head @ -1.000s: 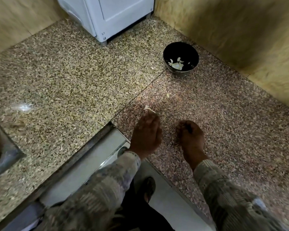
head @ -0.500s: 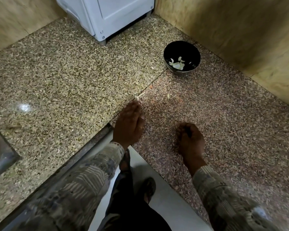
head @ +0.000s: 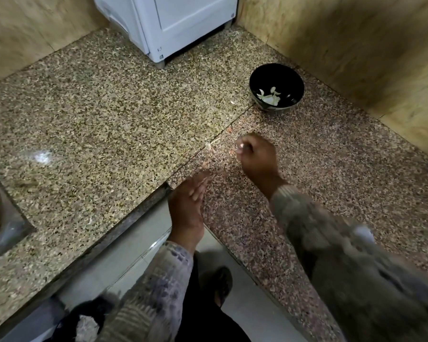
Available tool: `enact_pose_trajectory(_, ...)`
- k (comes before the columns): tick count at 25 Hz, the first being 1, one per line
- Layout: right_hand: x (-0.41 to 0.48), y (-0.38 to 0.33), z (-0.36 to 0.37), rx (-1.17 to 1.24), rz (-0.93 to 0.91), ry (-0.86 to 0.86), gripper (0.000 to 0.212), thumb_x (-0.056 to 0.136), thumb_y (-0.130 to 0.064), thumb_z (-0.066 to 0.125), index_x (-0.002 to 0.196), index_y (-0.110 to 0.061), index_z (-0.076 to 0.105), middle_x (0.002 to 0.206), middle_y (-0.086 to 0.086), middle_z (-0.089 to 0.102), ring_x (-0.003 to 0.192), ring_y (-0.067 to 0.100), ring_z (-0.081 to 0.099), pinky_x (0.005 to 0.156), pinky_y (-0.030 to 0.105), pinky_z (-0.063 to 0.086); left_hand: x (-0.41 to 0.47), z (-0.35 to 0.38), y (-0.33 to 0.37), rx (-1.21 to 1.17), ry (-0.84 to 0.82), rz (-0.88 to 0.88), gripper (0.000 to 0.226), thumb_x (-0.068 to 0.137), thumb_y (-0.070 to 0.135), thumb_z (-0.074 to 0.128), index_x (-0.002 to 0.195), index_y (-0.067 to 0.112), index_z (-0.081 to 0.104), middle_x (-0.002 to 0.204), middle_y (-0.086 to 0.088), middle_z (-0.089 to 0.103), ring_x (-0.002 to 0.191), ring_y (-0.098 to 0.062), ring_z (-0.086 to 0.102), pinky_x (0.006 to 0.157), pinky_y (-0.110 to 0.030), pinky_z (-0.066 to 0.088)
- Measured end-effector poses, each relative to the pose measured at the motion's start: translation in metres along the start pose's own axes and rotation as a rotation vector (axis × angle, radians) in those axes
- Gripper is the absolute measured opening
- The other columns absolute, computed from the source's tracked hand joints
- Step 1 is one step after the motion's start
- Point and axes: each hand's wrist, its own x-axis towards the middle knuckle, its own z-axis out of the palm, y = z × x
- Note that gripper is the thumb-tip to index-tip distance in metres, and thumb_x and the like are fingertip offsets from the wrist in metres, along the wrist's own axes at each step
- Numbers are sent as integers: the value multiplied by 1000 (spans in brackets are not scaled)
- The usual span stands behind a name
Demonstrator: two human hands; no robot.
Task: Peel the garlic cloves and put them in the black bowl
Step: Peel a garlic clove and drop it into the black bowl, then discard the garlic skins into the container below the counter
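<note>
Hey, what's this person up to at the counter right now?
Someone is peeling garlic at a granite counter. The right hand is closed around something small and pale, probably a clove, reaching toward the black bowl, which already holds a few peeled pieces. The left hand hangs open and empty at the counter's edge. Bits of skin lie scattered between hands and bowl.

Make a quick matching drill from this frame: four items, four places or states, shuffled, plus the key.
Items:
1. black bowl
2. right hand
3. left hand
4. white appliance

Places/states:
A. open, at the counter's front edge
B. back corner of the counter, against the wall
C. closed on a small pale piece
D. near the right wall, pale pieces inside

Pairs: 1-D, 2-C, 3-A, 4-B
</note>
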Motion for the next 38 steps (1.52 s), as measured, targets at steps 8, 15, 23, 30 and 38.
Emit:
enact_pose_trajectory(8,10,12,58,-442,-542,-340,50,104,-27,37,148,-6,49,156,14,46,144,27,40,121,42,34,-10,-42,-8,-337,97,-383,38,94,21,63,60,20,46,56,1,44,49,-14,52,49,-23,46)
enact_pose_trajectory(15,-69,47,33,-381,-535,-333,52,106,-25,35,154,-5,41,163,15,37,154,26,28,123,50,28,-29,-91,-63,-176,-147,-932,20,89,20,57,71,10,58,62,-6,55,53,-22,59,53,-28,54)
enact_pose_trajectory(23,-180,15,91,-293,-303,-178,56,102,-22,40,155,-3,41,166,12,31,157,27,22,125,50,25,18,-73,-63,259,-381,-903,51,102,38,45,141,7,54,118,-13,66,105,-25,65,85,-39,53)
enact_pose_trajectory(30,-224,15,86,-273,-462,-255,56,94,-22,46,147,-4,50,155,17,48,147,33,42,116,53,40,48,-111,-62,766,-1061,-200,58,91,54,60,112,2,74,113,-14,74,110,-19,68,98,-26,49)
enact_pose_trajectory(38,-90,61,-2,-367,-77,162,56,109,-34,31,154,-2,40,161,20,38,150,33,35,119,55,35,45,-70,-58,291,-598,-1130,45,85,19,44,89,-15,73,90,-29,71,79,-43,74,74,-50,63)
